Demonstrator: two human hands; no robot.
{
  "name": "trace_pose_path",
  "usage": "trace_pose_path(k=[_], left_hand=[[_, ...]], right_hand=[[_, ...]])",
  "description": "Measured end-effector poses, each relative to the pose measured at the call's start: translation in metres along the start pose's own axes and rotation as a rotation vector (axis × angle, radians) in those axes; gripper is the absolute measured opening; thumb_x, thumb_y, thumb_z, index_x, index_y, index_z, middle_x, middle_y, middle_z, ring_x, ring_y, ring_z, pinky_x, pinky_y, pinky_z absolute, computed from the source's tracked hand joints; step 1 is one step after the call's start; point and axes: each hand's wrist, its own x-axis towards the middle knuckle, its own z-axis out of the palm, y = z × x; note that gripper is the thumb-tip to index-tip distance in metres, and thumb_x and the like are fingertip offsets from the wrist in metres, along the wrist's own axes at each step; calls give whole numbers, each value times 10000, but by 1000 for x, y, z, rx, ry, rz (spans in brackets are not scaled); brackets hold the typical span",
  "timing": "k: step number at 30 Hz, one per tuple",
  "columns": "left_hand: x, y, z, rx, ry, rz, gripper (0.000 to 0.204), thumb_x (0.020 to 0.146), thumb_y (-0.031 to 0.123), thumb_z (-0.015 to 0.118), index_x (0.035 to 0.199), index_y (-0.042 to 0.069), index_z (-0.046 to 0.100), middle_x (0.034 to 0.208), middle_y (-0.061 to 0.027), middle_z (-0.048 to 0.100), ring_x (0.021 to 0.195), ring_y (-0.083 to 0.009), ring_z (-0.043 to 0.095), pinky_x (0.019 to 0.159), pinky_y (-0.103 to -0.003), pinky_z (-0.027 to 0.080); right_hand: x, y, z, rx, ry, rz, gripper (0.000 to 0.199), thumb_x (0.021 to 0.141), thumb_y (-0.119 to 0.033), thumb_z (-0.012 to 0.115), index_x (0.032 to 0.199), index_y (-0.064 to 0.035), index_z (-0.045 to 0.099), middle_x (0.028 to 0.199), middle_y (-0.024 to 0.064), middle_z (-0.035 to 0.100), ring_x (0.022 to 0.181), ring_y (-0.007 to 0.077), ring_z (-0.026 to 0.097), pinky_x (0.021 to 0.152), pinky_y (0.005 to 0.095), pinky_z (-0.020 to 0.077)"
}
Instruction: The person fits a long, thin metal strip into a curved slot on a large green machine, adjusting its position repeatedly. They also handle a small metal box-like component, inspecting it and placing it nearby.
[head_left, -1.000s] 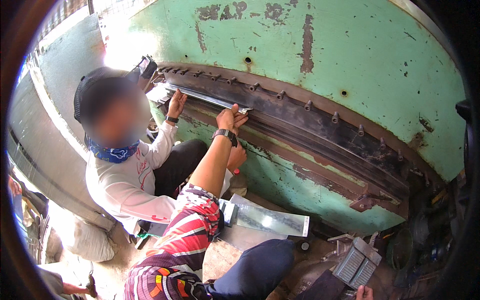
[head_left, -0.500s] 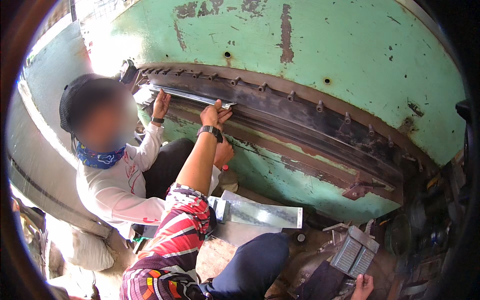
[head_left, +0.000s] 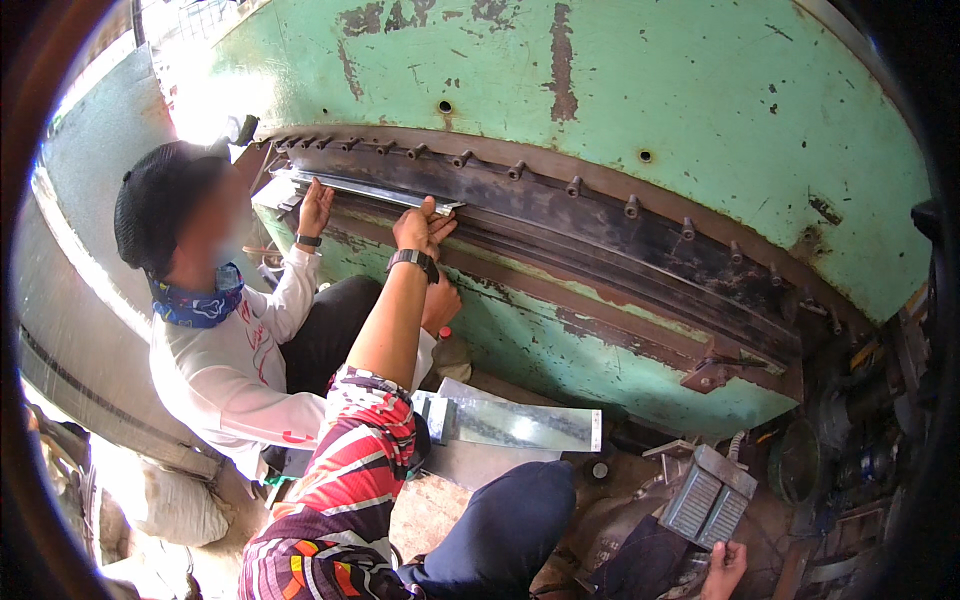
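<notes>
My left hand (head_left: pixel 420 226), a black watch on its wrist, grips the right end of a long thin metal strip (head_left: pixel 365 189). The strip lies in the slot between the dark jaws (head_left: pixel 600 235) of a big green press machine (head_left: pixel 660 90). A co-worker in a black cap and white long sleeves sits to the left, one hand (head_left: pixel 315 207) flat on the strip's left part and the other hand (head_left: pixel 441 301) lower, against the machine's front. My right hand (head_left: pixel 724 567) rests low by my knee, holding nothing, beside a grey foot pedal (head_left: pixel 708 496).
A bent shiny sheet-metal piece (head_left: pixel 515 424) lies on the floor under the machine. Cables and dark machine parts (head_left: pixel 850 470) crowd the lower right. A grey wall (head_left: pixel 90 200) and sacks (head_left: pixel 180 505) stand behind the co-worker on the left.
My head has turned, so everything sits higher and further left in view. My left hand and the co-worker's hand stay on the strip at the jaws.
</notes>
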Motion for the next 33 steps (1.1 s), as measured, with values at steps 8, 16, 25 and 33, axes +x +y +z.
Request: trace_pose_path(k=[8,16,25,33], left_hand=[[-5,3,0,20,-21,18,493,985,140,654,1278,-185,427,1174,-320,570,1066,-455,661,883,-522,633],[-7,4,2,3,-30,5,520,988,137,649,1315,-186,408,1247,-344,549,1136,-486,631,917,-547,613],[-4,3,2,22,-16,14,493,990,145,649,1285,-180,426,1185,-301,562,1072,-455,653,897,-534,625],[-2,3,2,15,-27,5,450,985,129,652,1252,-171,448,1149,-280,574,1037,-432,666,874,-517,634]], right_hand=[[0,-8,-2,-14,-24,7,306,973,-220,726,1138,22,639,986,55,650,897,166,595,822,314,505],[1,-5,-3,-2,-37,-18,300,970,-207,726,1142,22,639,987,59,658,896,168,600,829,316,506],[2,-3,-2,-62,-14,20,310,973,-215,726,1156,18,636,1000,63,662,907,174,600,837,325,502],[-3,-12,-6,-41,-44,34,345,987,-265,712,1163,21,634,1003,51,649,909,164,588,831,325,498]])
